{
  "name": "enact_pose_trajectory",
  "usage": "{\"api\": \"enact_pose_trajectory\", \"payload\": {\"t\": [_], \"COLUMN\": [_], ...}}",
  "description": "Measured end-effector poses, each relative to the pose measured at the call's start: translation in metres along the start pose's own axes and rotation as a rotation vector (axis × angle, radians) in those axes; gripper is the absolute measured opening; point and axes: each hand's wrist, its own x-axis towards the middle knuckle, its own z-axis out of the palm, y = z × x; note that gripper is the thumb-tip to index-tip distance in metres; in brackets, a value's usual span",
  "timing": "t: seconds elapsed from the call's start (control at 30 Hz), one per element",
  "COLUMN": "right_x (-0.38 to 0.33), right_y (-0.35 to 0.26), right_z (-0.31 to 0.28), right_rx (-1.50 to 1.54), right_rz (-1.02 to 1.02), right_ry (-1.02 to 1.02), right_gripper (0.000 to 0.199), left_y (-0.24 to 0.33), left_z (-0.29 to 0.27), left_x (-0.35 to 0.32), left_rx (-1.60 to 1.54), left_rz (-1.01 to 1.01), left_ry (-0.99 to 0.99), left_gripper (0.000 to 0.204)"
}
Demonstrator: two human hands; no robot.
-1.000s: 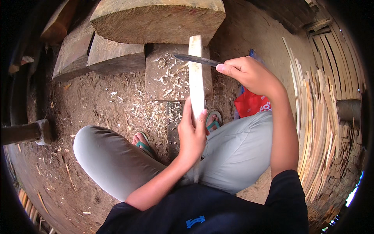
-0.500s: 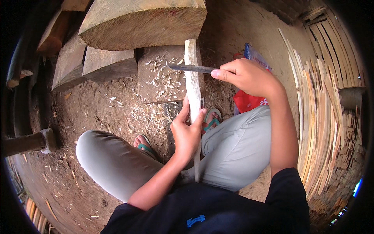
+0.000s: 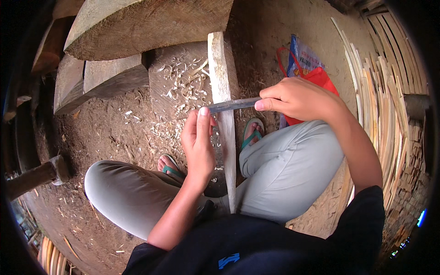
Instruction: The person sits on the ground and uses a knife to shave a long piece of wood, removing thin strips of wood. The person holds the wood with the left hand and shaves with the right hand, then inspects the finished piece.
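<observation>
A long pale piece of wood [image 3: 220,82] runs from the big timber block down between my legs to my waist. Across it lies a dark-bladed knife [image 3: 233,105]. My right hand [image 3: 295,100] is wrapped around the knife's right end, its thumb along the top. At the blade's left end, my left hand [image 3: 199,140] pinches the tip between thumb and fingers. The wood is no longer in my left hand. Its lower end reaches my dark shirt, where I cannot tell what holds it.
Large timber blocks [image 3: 151,30] stand ahead and to the left. Curled shavings [image 3: 183,85] cover a low board and the dirt floor. A red bag [image 3: 321,79] lies beyond my right hand. Long split strips [image 3: 387,114] are stacked at the right. A hammer-like tool [image 3: 57,169] is at the left.
My left hand has left the wood and moved onto the knife's tip. The knife has come down the wood, nearer to me. The view has shifted slightly.
</observation>
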Motion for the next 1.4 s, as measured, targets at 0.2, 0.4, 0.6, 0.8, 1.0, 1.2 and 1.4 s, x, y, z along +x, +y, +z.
{"api": "enact_pose_trajectory", "payload": {"t": [0.2,0.4,0.6,0.8,1.0,1.2,1.4], "right_x": [0.008,-0.002,-0.006,-0.013,-0.019,-0.007,-0.013], "right_y": [-0.001,-0.012,-0.028,-0.052,-0.064,-0.072,-0.062], "right_z": [0.014,0.043,0.066,0.059,0.055,0.056,0.068], "right_rx": [0.023,-0.127,-0.194,-0.19,-0.355,-0.359,-0.312], "right_rz": [0.036,0.031,0.114,0.195,0.269,0.284,0.294], "right_ry": [0.001,0.257,0.428,0.45,0.413,0.443,0.475], "right_gripper": [0.056,0.056,0.048,0.049,0.049,0.049,0.05], "left_y": [0.003,-0.011,-0.002,0.006,-0.009,-0.001,0.002], "left_z": [0.009,0.019,0.014,0.008,0.006,0.011,0.014], "left_x": [0.004,0.014,0.024,0.032,0.028,0.041,0.03], "left_rx": [-0.093,-0.021,-0.026,0.072,0.124,0.08,0.267], "left_rz": [-0.119,-0.038,-0.158,-0.162,-0.17,-0.19,-0.076], "left_ry": [-0.004,0.118,0.056,-0.02,-0.017,0.064,0.042], "left_gripper": [0.037,0.038,0.039,0.042,0.046,0.045,0.043]}}
